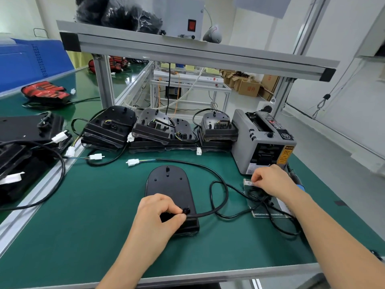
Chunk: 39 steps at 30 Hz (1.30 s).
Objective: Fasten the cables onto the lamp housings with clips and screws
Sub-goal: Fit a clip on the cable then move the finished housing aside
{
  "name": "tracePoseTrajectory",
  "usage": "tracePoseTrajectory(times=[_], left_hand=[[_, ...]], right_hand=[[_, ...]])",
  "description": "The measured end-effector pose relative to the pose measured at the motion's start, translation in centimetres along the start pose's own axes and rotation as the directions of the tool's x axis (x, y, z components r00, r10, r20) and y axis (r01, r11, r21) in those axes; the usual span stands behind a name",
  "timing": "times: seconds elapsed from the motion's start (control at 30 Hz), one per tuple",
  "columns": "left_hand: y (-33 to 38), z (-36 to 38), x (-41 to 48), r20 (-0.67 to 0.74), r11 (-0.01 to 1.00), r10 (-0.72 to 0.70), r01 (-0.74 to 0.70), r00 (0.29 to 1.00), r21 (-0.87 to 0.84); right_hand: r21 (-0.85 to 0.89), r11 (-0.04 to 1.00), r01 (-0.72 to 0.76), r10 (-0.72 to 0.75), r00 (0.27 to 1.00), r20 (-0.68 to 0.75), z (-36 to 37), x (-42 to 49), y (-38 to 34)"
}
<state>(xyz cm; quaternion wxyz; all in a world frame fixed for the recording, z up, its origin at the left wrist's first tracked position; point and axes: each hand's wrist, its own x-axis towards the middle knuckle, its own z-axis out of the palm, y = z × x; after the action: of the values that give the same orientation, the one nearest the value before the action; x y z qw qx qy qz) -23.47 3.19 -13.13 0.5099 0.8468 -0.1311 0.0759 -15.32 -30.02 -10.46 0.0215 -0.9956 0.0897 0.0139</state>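
Lamp housing point(168, 184) lies back-up on the green mat point(93, 205), centre of the bench, directly in front of the person. Its long axis runs near to far, with the rounded end away and the square end closest. The cable point(208, 214) meets the housing at the near end and leaves to the right. It loops on the mat, then swings back up and left to a white connector point(132, 162) beyond the far end. Left hand point(155, 215) sits on the near end, thumb and forefinger pinching the cable at a small black fitting point(186, 211). Clip or grommet, cannot tell. Right hand point(270, 180) is well apart, out to the right of the housing, fingers curled and pinching at the edge of a small box point(248, 182). Whether a screw or clip is between the fingertips is too small to tell. The box sits just in front of a grey tape dispenser point(260, 147). Key relation: the fastening spot is under the left hand, to the left of and nearer than the right hand. So whatever the right hand brings likely has to cross leftward and toward the person, over the cable loop, while the left pins the cable. Left is the nearer hand and right is the fetcher. Judged step: getting hardware, cable positioned but not yet fastened. Risk: snagging the loop on the way over. More housings point(150, 130) are stacked along the back.
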Motion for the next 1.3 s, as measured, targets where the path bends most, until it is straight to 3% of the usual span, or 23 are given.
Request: tracePoseTrajectory(times=[0.5, 0.8, 0.87, 0.93, 1.07, 1.17, 1.3], left_hand=[[0.1, 0.0, 0.0, 0.002, 1.0, -0.011, 0.011, 1.0, 0.005], [-0.1, 0.1, 0.1, 0.009, 1.0, -0.002, 0.002, 1.0, 0.012], [-0.1, 0.1, 0.1, 0.006, 1.0, 0.002, -0.002, 1.0, 0.009], [-0.1, 0.1, 0.0, 0.008, 1.0, 0.005, -0.005, 1.0, 0.017], [-0.1, 0.1, 0.0, 0.004, 1.0, 0.004, -0.004, 1.0, 0.017], [-0.1, 0.1, 0.0, -0.004, 1.0, 0.009, -0.009, 1.0, 0.021], [0.0, 0.1, 0.0, -0.007, 0.998, 0.039, -0.039, 0.999, 0.054]], right_hand=[[0.022, 0.998, 0.055, -0.055, 0.998, 0.018, 1.7, 0.8, 1.1], [-0.009, 0.988, 0.154, -0.154, 0.983, -0.095, 1.8, 0.2, 1.1], [0.082, 0.981, 0.175, -0.163, 0.978, -0.132, 0.8, -0.6, 0.2], [0.28, 0.932, 0.228, -0.187, 0.968, -0.165, -0.4, -2.2, -1.6], [0.585, 0.706, 0.4, -0.328, 0.916, -0.231, -1.7, -7.6, -8.4], [0.65, 0.598, 0.468, -0.425, 0.873, -0.238, -0.9, -10.6, -12.2], [0.583, 0.601, 0.547, -0.441, 0.835, -0.329, 0.7, -11.6, -13.6]])
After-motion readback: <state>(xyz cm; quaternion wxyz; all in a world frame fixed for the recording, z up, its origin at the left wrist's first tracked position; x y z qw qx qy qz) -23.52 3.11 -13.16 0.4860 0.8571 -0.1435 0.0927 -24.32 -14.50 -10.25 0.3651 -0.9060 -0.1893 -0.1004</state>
